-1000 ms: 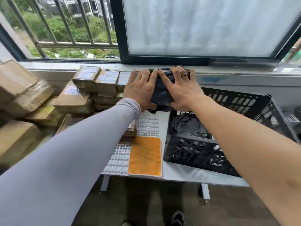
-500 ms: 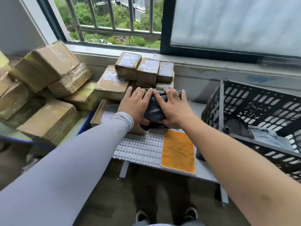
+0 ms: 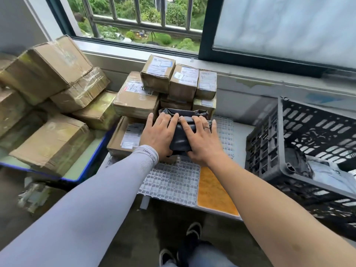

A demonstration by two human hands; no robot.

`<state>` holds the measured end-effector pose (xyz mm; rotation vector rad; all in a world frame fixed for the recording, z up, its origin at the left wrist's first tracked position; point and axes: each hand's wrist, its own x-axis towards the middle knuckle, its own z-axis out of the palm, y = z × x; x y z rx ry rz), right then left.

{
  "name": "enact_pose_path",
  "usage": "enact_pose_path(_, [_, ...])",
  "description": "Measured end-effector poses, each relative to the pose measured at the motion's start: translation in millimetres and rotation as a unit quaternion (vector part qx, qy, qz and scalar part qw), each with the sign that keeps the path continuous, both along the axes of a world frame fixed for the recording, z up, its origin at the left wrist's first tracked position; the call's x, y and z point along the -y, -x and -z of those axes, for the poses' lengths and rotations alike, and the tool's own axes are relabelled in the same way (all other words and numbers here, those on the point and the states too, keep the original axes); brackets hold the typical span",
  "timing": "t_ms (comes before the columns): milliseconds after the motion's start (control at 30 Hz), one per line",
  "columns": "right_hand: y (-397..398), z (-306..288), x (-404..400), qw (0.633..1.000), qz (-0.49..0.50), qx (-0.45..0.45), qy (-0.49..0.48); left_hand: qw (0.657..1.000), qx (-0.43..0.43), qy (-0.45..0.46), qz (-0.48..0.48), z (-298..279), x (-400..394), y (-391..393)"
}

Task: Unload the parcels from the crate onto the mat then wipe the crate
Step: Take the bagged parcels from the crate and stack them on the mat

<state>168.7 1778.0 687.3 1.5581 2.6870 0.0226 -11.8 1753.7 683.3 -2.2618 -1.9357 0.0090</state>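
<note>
A pale grey stretch-fabric sleeve (image 3: 100, 191) with small lettering at its cuff covers the person's left arm to the wrist; the right arm is bare, a thin metal ring (image 3: 206, 127) on one finger. Dark shoes (image 3: 193, 231) show below.

black bagged parcel (image 3: 182, 132), on white grid mat (image 3: 173, 182), pressed flat under left hand (image 3: 159, 134) and right hand (image 3: 204, 140). cardboard parcels (image 3: 173, 81) stacked just beyond. orange cloth (image 3: 213, 193) near edge; black crate (image 3: 308, 135) right, on worktop (image 3: 241, 132).
</note>
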Motion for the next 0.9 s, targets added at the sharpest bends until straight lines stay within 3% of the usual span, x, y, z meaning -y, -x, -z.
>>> enact_pose_path(300, [1.3, 22.1, -43.8, 0.999, -0.001, -0.014, -0.033, 1.0, -0.023, 0.0, -0.015, 16.2, -36.7, 1.7])
enact_pose_path(500, [-8.3, 27.6, -64.2, 1.0, -0.018, -0.02, -0.006, 0.999, -0.016, 0.025, -0.022, 28.3, -52.8, 0.0])
enact_pose_path(667, [-15.9, 16.1, -76.5, 0.993, -0.043, -0.103, -0.028, 1.0, 0.009, 0.025, -0.003, 19.3, -58.4, 2.5])
enact_pose_path(767, [-24.2, 13.6, -81.6, 0.988, -0.043, -0.151, -0.007, 1.0, 0.028, 0.004, 0.014, 16.4, -58.6, 2.2])
enact_pose_path(900, [-32.8, 7.5, -89.6, 0.991, -0.051, -0.103, 0.069, 0.997, 0.05, -0.015, 0.053, 8.5, -62.2, 1.9])
